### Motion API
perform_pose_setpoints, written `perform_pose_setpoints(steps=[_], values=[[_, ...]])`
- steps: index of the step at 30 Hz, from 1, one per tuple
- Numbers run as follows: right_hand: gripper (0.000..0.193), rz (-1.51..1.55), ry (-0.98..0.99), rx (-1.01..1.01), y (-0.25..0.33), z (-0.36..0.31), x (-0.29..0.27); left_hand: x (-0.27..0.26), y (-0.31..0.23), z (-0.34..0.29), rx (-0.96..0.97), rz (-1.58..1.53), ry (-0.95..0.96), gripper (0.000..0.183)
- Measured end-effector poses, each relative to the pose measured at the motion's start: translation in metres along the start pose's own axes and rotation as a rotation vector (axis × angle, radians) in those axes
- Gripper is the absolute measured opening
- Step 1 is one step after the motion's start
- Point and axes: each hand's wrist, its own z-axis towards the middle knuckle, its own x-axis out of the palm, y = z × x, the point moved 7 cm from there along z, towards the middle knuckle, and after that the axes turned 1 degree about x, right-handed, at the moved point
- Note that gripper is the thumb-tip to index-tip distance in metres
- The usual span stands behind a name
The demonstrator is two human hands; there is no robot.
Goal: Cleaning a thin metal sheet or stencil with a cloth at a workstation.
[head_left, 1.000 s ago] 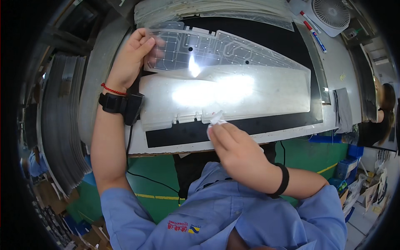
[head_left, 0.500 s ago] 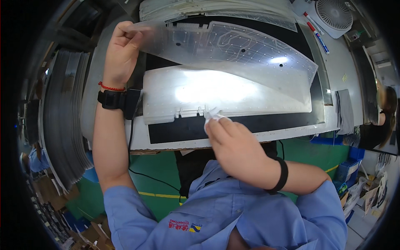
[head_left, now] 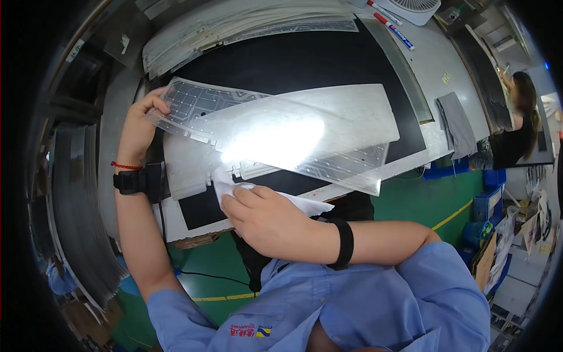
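Observation:
My left hand is closed on the left end of a clear plastic sheet printed with fine circuit-like lines. This sheet slants across a frosted, pale stack of similar sheets, its right end reaching toward the near table edge. Bright glare covers the middle, hiding part of the overlap. My right hand grips a white cloth, bunched under the fingers. The cloth's upper part meets the near, notched edge of the sheets; a loose tail trails to the right.
A black mat covers much of the white table. Behind it lies a larger pile of sheets. Markers, a fan and a grey cloth are at the right. Another person is at far right.
The printed sheet was raised at the far side and has come down toward me across the stack. My left hand has lowered; my right hand with the cloth has moved left and nearer.

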Motion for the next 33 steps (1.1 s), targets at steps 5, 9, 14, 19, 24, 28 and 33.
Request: perform_pose_setpoints(steps=[5, 9, 14, 19, 24, 28, 33], values=[[0.026, -0.088, 0.065, 0.073, 0.0, -0.004, 0.005, 0.008, 0.008, -0.001, -0.386, -0.33, -0.141, 0.026], [0.029, -0.079, -0.055, 0.006, 0.004, 0.014, 0.012, -0.006, 0.024, -0.005, -0.514, -0.373, -0.041, 0.035], [0.032, -0.076, -0.047, -0.021, -0.001, 0.011, 0.014, 0.006, 0.017, -0.005, -0.485, -0.19, -0.015, 0.032], [0.044, 0.064, 0.002, 0.023, -0.011, -0.004, -0.004, -0.011, 0.011, 0.0, -0.28, -0.453, -0.132, 0.031], [0.047, 0.033, 0.043, 0.024, -0.008, -0.001, 0.0, -0.03, 0.014, -0.003, -0.179, -0.57, -0.258, 0.04], [0.048, 0.033, 0.046, 0.037, -0.01, 0.0, -0.002, -0.019, -0.003, 0.0, -0.217, -0.623, -0.449, 0.053], [0.048, 0.036, 0.056, 0.027, -0.006, 0.001, -0.001, -0.001, -0.003, -0.016, -0.37, -0.009, 0.146, 0.059]])
